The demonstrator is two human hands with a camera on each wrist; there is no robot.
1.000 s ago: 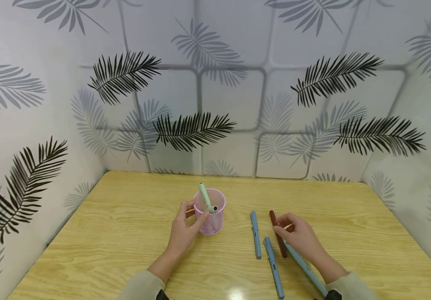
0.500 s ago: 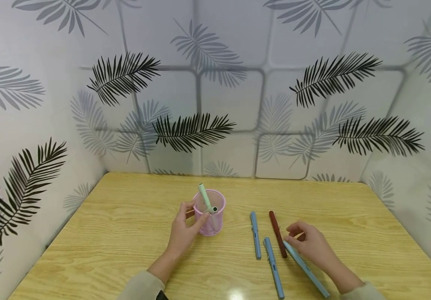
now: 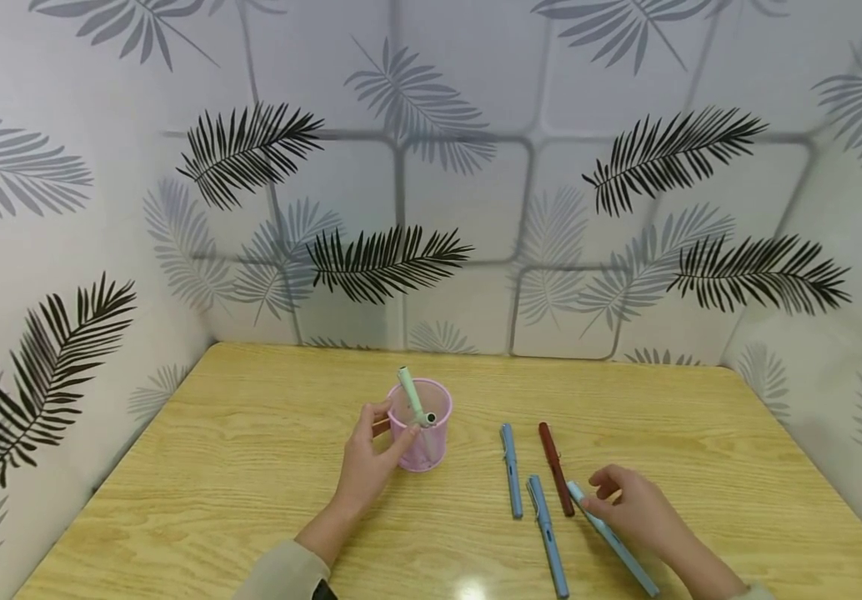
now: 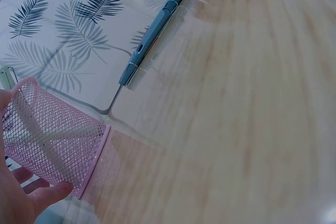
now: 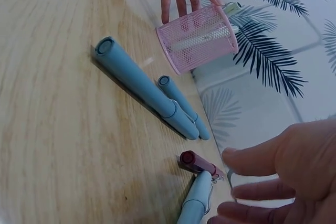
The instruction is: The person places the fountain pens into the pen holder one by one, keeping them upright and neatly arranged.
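My left hand (image 3: 363, 475) grips the side of a pink mesh pen holder (image 3: 431, 446), thumb at the near side and fingers round the left. Two pale green pens (image 3: 410, 393) lean inside it, crossing behind the mesh in the left wrist view. Over a light blue pen (image 3: 626, 560) hovers my right hand (image 3: 639, 510), its thumb overlapping the pen near the upper end. The right wrist view shows that thumb apart from the loosely bent fingers (image 5: 262, 189), with nothing between them. A dark red pen (image 3: 554, 462) lies just left, its lower end beside the light blue pen's tip.
Two blue pens, an upper one (image 3: 511, 475) and a lower one (image 3: 548, 537), lie between the pen holder and the red pen. The wood-grain table (image 3: 266, 433) ends at a leaf-patterned wall (image 3: 461, 317) behind and at both sides.
My right hand has moved from the dark red pen rightward and toward me, over the light blue pen. The left hand and pen holder have stayed put.
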